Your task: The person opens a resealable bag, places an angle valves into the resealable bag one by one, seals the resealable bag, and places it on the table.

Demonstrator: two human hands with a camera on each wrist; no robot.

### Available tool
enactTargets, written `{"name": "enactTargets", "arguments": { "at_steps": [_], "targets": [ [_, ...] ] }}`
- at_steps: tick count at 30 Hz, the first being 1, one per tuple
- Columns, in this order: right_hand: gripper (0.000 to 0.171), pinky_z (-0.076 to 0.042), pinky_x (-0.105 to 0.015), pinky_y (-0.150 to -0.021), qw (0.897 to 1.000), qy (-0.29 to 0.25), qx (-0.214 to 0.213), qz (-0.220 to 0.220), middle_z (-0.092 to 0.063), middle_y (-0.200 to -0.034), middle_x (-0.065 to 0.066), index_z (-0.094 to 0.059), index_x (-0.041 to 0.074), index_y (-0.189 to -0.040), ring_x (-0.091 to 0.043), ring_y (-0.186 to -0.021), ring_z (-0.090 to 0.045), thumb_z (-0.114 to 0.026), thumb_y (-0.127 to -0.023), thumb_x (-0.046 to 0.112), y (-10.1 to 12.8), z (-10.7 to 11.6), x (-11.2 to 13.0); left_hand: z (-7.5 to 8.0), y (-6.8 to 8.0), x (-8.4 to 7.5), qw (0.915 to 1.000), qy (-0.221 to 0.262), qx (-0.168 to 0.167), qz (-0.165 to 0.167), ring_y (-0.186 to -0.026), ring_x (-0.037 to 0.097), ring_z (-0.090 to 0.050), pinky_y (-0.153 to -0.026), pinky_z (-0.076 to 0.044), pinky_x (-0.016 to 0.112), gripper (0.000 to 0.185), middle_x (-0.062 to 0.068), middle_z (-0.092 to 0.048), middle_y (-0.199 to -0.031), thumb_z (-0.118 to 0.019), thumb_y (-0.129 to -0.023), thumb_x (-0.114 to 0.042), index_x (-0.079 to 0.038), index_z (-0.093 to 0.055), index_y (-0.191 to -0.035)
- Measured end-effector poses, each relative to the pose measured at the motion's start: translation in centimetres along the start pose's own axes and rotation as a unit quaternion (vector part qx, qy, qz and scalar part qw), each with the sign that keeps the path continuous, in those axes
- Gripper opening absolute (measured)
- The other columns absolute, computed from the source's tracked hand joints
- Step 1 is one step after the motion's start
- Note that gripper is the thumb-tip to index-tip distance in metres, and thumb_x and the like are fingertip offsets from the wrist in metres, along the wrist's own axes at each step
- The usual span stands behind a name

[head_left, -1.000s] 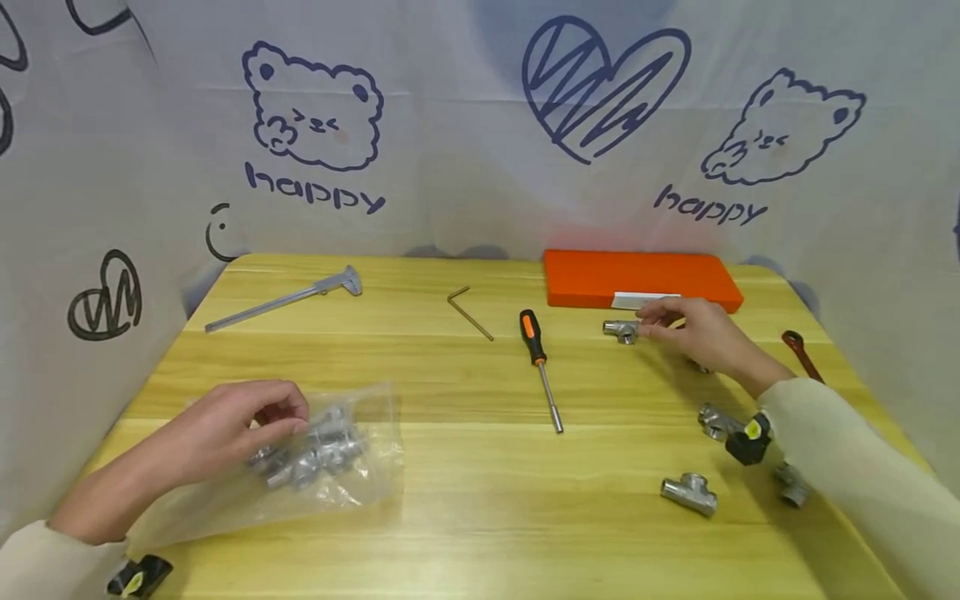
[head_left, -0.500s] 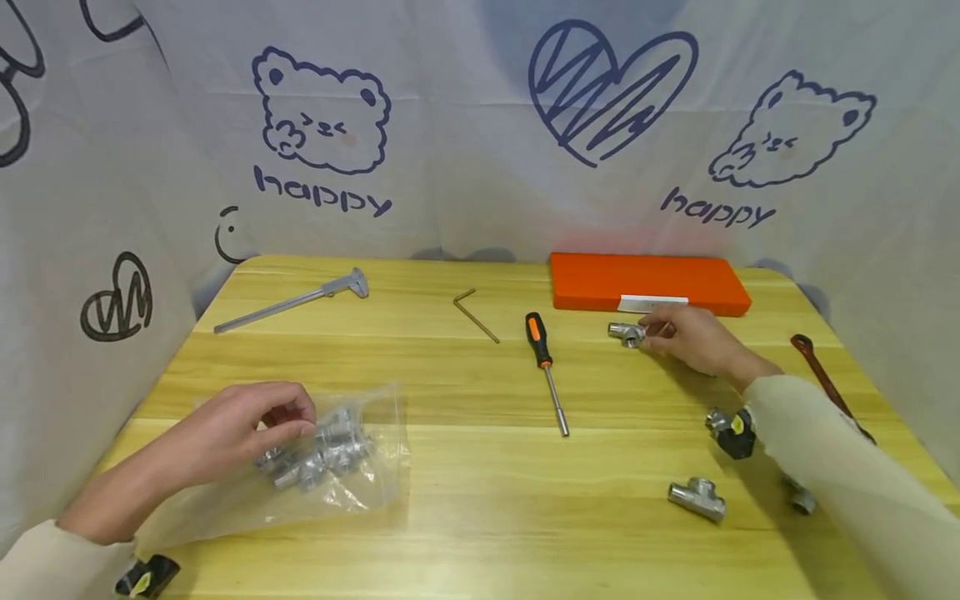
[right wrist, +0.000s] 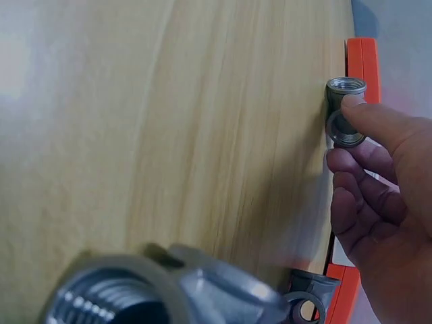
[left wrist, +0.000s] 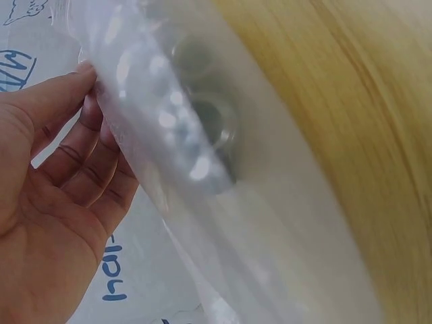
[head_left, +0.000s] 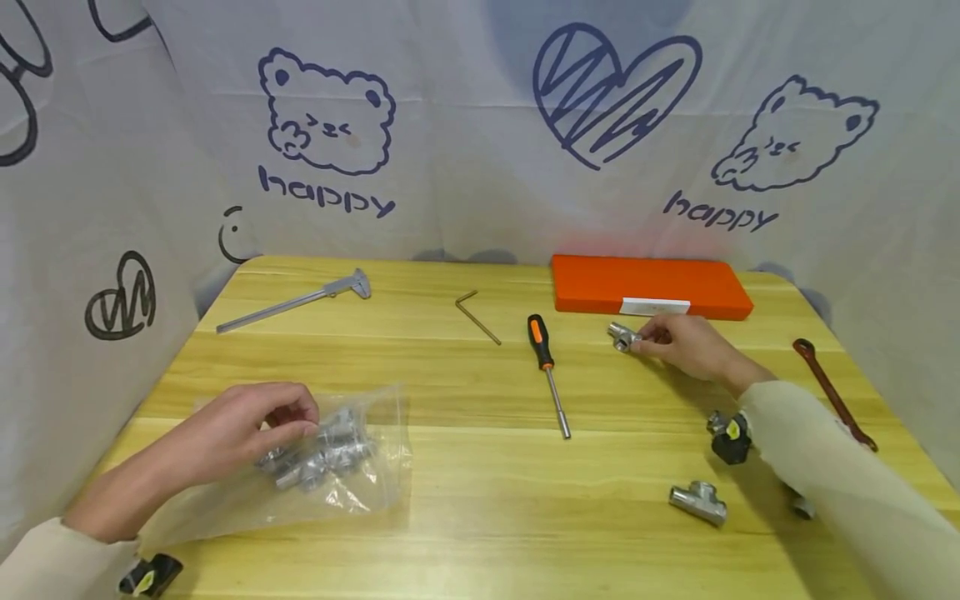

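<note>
My right hand [head_left: 693, 346] pinches a metal tee pipe fitting [head_left: 622, 335] by one end, just in front of the orange case. In the right wrist view the thumb lies on the tee's [right wrist: 347, 86] side, and its threaded openings show. My left hand [head_left: 232, 425] holds the upper edge of a clear plastic bag [head_left: 388, 479] between thumb and forefinger. Several metal fittings [head_left: 330, 450] lie inside the bag. The left wrist view shows the bag [left wrist: 270, 223] stretching away from the fingertips, the fittings blurred behind its film.
Another tee [head_left: 699, 502] lies front right; more fittings sit partly behind the right sleeve. A red-brown wrench [head_left: 832, 392] lies at the right edge, the orange case [head_left: 652, 283] at the back. A nut driver [head_left: 550, 375], hex key [head_left: 478, 318] and caliper [head_left: 296, 307] lie further left.
My right hand has tilted the tee and brought it slightly nearer. The right sleeve has shifted, uncovering more of the wrench. The left hand keeps its hold on the bag.
</note>
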State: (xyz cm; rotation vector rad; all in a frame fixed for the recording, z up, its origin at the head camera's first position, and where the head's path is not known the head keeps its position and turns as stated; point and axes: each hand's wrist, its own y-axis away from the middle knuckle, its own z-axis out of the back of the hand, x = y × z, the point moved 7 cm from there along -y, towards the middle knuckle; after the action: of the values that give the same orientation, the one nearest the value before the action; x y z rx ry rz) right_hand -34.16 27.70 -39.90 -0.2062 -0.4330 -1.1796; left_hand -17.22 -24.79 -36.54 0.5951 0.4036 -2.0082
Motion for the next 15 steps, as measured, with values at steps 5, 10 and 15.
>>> {"name": "enactTargets", "arguments": {
  "at_steps": [5,10,15],
  "targets": [
    [0.028,-0.054,-0.041,-0.089,1.0,-0.001,-0.011,0.016,-0.075,-0.108,-0.008,-0.078,0.005,-0.119,-0.022,-0.095,-0.063,-0.075,-0.106,0.029,0.3,0.2,0.7,0.0,-0.1,0.0,1.0,-0.001,0.0,0.0,-0.084,-0.002,-0.063,-0.073,-0.058,0.024,0.004,-0.016,-0.069,-0.092,-0.077,-0.103,-0.019,-0.021,-0.073,-0.103],
    [0.023,-0.055,-0.037,-0.09,0.999,-0.02,-0.011,0.039,-0.075,-0.105,-0.004,-0.078,0.008,-0.117,-0.02,-0.097,-0.064,-0.076,-0.106,0.028,0.6,0.1,2.8,-0.1,-0.2,0.1,1.0,-0.001,0.002,0.003,-0.084,-0.002,-0.062,-0.073,-0.058,0.024,0.005,-0.015,-0.069,-0.092,-0.076,-0.104,-0.02,-0.022,-0.072,-0.103],
    [0.019,-0.057,-0.031,-0.084,0.995,-0.051,0.004,0.082,-0.075,-0.101,-0.001,-0.077,0.008,-0.114,-0.017,-0.093,-0.065,-0.077,-0.105,0.024,0.8,-0.6,6.9,-0.2,-0.3,0.2,1.0,-0.003,0.002,0.006,-0.084,-0.003,-0.062,-0.075,-0.058,0.024,0.005,-0.016,-0.069,-0.092,-0.077,-0.104,-0.02,-0.022,-0.073,-0.102]
  ]
}}
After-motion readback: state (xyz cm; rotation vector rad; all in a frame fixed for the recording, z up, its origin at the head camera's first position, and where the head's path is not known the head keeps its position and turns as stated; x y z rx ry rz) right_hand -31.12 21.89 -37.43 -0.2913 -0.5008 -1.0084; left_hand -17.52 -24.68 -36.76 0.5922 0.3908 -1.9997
